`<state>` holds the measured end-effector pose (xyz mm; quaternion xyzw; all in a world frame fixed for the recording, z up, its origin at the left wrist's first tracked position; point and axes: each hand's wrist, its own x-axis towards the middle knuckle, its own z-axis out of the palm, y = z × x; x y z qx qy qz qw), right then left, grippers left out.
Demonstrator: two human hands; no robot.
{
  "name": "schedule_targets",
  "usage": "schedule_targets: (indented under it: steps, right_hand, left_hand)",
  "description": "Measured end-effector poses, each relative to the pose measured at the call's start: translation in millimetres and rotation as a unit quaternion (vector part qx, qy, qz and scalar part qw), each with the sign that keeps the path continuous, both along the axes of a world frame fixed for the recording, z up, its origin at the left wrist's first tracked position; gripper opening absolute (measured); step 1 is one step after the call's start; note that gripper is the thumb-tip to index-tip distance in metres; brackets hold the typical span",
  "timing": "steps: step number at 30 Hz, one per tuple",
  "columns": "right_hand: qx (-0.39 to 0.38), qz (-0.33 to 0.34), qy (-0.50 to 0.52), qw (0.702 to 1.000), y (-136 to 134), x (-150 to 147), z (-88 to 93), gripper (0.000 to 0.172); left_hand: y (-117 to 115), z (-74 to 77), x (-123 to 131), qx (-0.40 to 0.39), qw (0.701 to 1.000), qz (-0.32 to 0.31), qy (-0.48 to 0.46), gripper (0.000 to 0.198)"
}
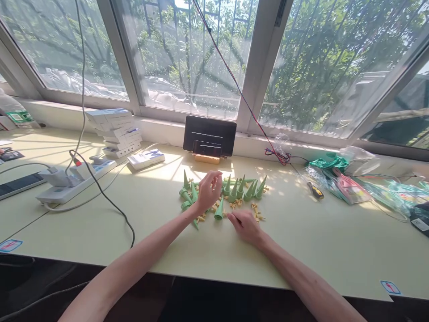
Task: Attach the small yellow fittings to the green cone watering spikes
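Green cones (233,191) and small tan pegs (255,208) lie in a loose group on the pale table. My left hand (209,188) is over the middle of the group, its fingers curled inward; what they hold, if anything, cannot be made out. A single green cone (219,210) stands on the table between my two hands, touched by neither as far as I can see. Just right of it, my right hand (246,226) is closed, thumb and fingers pressed together near a tan peg (225,214). Anything inside that grip is too small to name.
Behind the cones a tablet (210,130) leans on a wooden stand (205,158). Stacked boxes (117,132), a white box (146,158) and a power strip (77,181) with cables are left. A screwdriver (315,191) and plastic bags (351,185) lie right.
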<state>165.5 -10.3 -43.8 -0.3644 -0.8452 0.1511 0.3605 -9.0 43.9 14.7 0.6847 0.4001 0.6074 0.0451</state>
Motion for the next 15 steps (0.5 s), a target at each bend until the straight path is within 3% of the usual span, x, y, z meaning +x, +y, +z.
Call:
schedule_targets:
  steps: [9,15]
  right_hand:
    - [0.043,0.008,-0.038,0.998,-6,1,-0.4,0.044]
    - [0.126,0.036,-0.029,0.991,-4,-2,2.1,0.044]
  left_hand:
    - [-13,-7.0,-2,0.106,0.986,-0.038,0.124,0.012]
    - [-19,-13.4,0,0.179,0.974,-0.058,0.127,0.018]
